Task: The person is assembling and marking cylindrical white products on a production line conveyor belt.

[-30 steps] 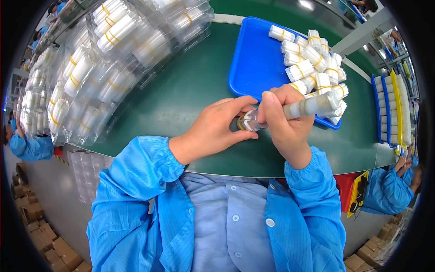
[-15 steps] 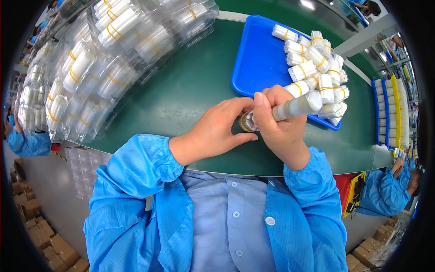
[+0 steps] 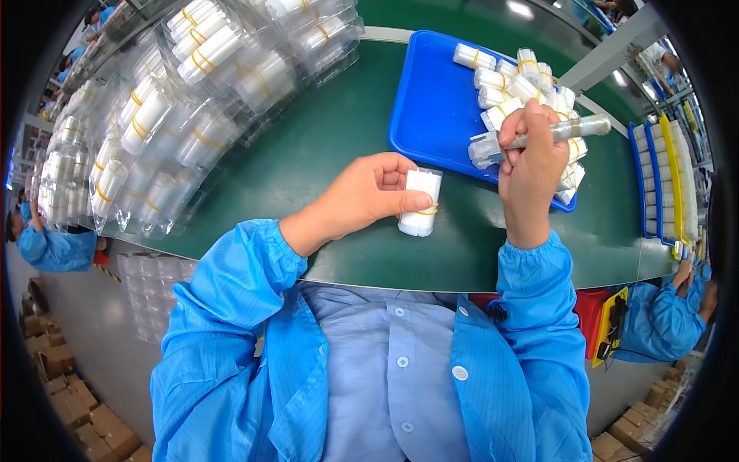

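Note:
My left hand (image 3: 346, 202) grips a short white cylinder-shaped bundle (image 3: 422, 185) with a yellow rubber band round its lower part, upright or slightly tilted over the green table. My right hand (image 3: 530, 173) is closed round a tool (image 3: 573, 131) with a long greyish rod-like handle and a wider, clear-to-grey block-like head, held above the blue tray (image 3: 427, 112). The tool's exact kind I cannot make out. Several similar banded white bundles (image 3: 493, 98) are heaped in the tray's right half, partly hidden behind my right hand.
Stacked clear plastic trays (image 3: 254, 123) holding banded white rolls cover the table's left side. On the right stand blue and yellow racks (image 3: 666, 181) with white pieces. A co-worker's blue sleeve (image 3: 654, 323) shows at right. Cardboard boxes (image 3: 92, 420) lie on the floor at lower left.
My right hand has drawn the tool away from the bundle, up and to the right over the tray, exposing its head. My left hand has turned the bundle so its side shows.

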Demonstrator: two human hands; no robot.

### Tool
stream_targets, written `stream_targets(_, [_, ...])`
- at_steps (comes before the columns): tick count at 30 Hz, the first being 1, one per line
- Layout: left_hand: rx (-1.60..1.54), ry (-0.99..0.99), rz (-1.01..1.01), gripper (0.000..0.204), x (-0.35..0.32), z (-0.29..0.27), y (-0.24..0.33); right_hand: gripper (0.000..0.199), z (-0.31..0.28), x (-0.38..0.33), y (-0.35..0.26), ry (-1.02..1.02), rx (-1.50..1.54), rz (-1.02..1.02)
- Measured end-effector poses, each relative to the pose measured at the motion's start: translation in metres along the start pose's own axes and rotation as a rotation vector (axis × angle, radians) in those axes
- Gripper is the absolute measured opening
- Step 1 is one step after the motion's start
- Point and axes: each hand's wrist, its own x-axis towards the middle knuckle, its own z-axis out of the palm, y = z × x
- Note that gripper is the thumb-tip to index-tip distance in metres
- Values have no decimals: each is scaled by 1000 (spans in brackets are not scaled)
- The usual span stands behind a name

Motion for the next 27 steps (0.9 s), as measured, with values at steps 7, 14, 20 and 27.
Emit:
stream_targets(7, [-100,1,-17,42,-6,-5,9,27,9,-5,7,-64,-84,76])
stream_targets(14, [863,298,428,52,-93,12,109,26,3,-19,5,-107,-164,62])
stream_targets(20, [1696,834,734,48,-98,-72,265,24,12,-33,-2,-219,-158,-70])
stream_targets(27, [1767,933,400,50,5,-204,326,23,8,-30,4,-236,-178,-90])
